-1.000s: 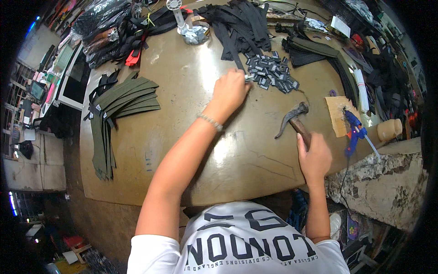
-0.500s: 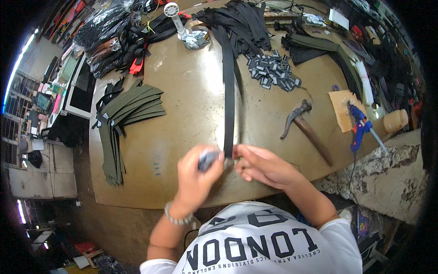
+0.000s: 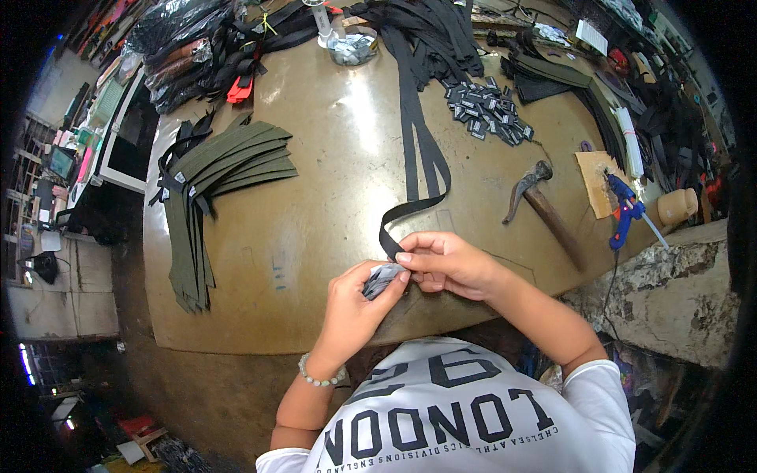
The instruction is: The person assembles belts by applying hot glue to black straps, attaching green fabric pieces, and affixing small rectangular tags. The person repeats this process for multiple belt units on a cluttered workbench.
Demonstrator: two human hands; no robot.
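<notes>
My left hand [image 3: 352, 306] is closed on a small bunch of flat grey pieces that look like labels [image 3: 380, 282]. Close beside it, my right hand [image 3: 461, 270] pinches the near end of a black webbing strap [image 3: 430, 162] between thumb and fingers. The fingertips of both hands nearly meet there, and what lies between them is partly hidden. From my hands the strap curls up in a loose bend, then runs away across the table to a heap of black straps [image 3: 434, 43].
Dark tags [image 3: 489, 110] lie in a pile right of the strap, with a hammer [image 3: 540, 201] nearer me. A blue glue gun [image 3: 624, 213] rests by a cardboard piece [image 3: 595, 177] at the right edge. Olive strips [image 3: 229, 169] fan out on the left. A round container [image 3: 352, 49] stands far back.
The strap was pulled straight and taut; now it hangs slack in a curve. My hands have shifted slightly right, and the view has moved a little.
</notes>
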